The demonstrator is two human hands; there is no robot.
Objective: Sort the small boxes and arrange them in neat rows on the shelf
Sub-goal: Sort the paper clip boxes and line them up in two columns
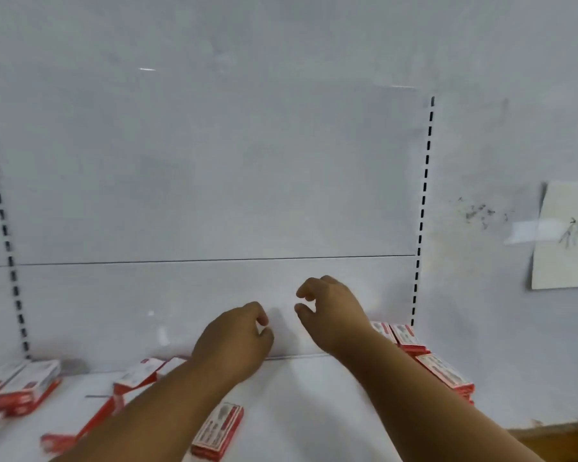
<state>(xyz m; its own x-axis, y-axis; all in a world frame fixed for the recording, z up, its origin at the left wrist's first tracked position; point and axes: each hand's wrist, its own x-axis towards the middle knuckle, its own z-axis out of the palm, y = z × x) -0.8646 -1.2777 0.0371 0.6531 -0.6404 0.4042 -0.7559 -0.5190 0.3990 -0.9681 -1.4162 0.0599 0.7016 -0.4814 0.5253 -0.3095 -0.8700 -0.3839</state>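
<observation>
Fingers of the left hand point(234, 341) and right hand point(327, 311) were loosely curled at frame centre, holding nothing. Red-and-white boxes point(219, 431) lay scattered along the white shelf point(297, 395) at bottom. They looked light, stiff cardboard, best pinched across the long edges.

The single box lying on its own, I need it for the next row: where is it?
In the head view, the single box lies flat on the shelf at the bottom centre, between the two forearms, nearer the left one.
</observation>
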